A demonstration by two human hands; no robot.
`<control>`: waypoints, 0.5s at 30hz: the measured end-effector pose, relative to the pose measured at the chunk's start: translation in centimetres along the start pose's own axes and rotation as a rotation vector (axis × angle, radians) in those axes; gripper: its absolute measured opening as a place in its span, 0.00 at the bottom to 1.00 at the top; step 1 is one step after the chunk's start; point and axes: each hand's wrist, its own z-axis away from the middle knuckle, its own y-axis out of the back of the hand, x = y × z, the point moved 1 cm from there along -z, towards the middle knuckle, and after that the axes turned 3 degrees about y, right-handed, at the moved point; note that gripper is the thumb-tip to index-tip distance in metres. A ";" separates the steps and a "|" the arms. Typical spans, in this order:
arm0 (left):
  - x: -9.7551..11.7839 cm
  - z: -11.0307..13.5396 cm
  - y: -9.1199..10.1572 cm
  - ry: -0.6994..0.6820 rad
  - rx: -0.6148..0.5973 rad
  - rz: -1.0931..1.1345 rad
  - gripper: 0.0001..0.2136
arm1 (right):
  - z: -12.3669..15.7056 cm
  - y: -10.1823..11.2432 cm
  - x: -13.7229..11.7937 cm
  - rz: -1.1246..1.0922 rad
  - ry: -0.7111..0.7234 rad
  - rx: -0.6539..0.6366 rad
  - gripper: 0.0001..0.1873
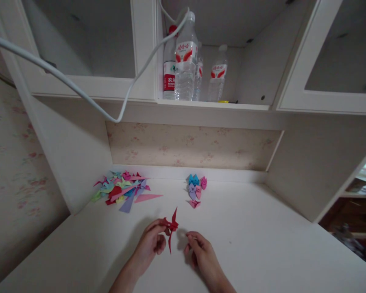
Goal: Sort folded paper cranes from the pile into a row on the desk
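Observation:
A red folded paper crane [173, 226] is pinched between the thumb and fingers of my left hand [152, 238], a little above the white desk. Its two narrow wings spread away from my body and back toward it. Just to the right, apart from the crane, my right hand [201, 252] is closed, thumb against curled fingers. Whether anything small sits in that pinch I cannot make out. Beyond the hands, folded paper pieces [192, 190] in blue, purple and pink form a small group, with a pink folded piece [194, 204] at its near side.
On the left of the desk [262, 244] lies a heap of colourful folded paper [122, 188]. Plastic bottles [186, 61] stand in the open cabinet above. A white cable [88, 99] hangs across the upper left. Side panels bound the desk.

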 end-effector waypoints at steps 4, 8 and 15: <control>-0.1 0.3 -0.4 0.037 -0.074 0.020 0.09 | -0.1 -0.2 0.0 -0.068 -0.025 -0.006 0.28; -0.1 0.4 0.0 0.024 -0.027 -0.029 0.11 | -0.4 -0.3 0.1 -0.093 -0.030 -0.005 0.27; -0.6 -0.2 0.1 -0.035 -0.013 -0.185 0.16 | -0.3 -0.3 0.3 0.011 -0.013 0.008 0.28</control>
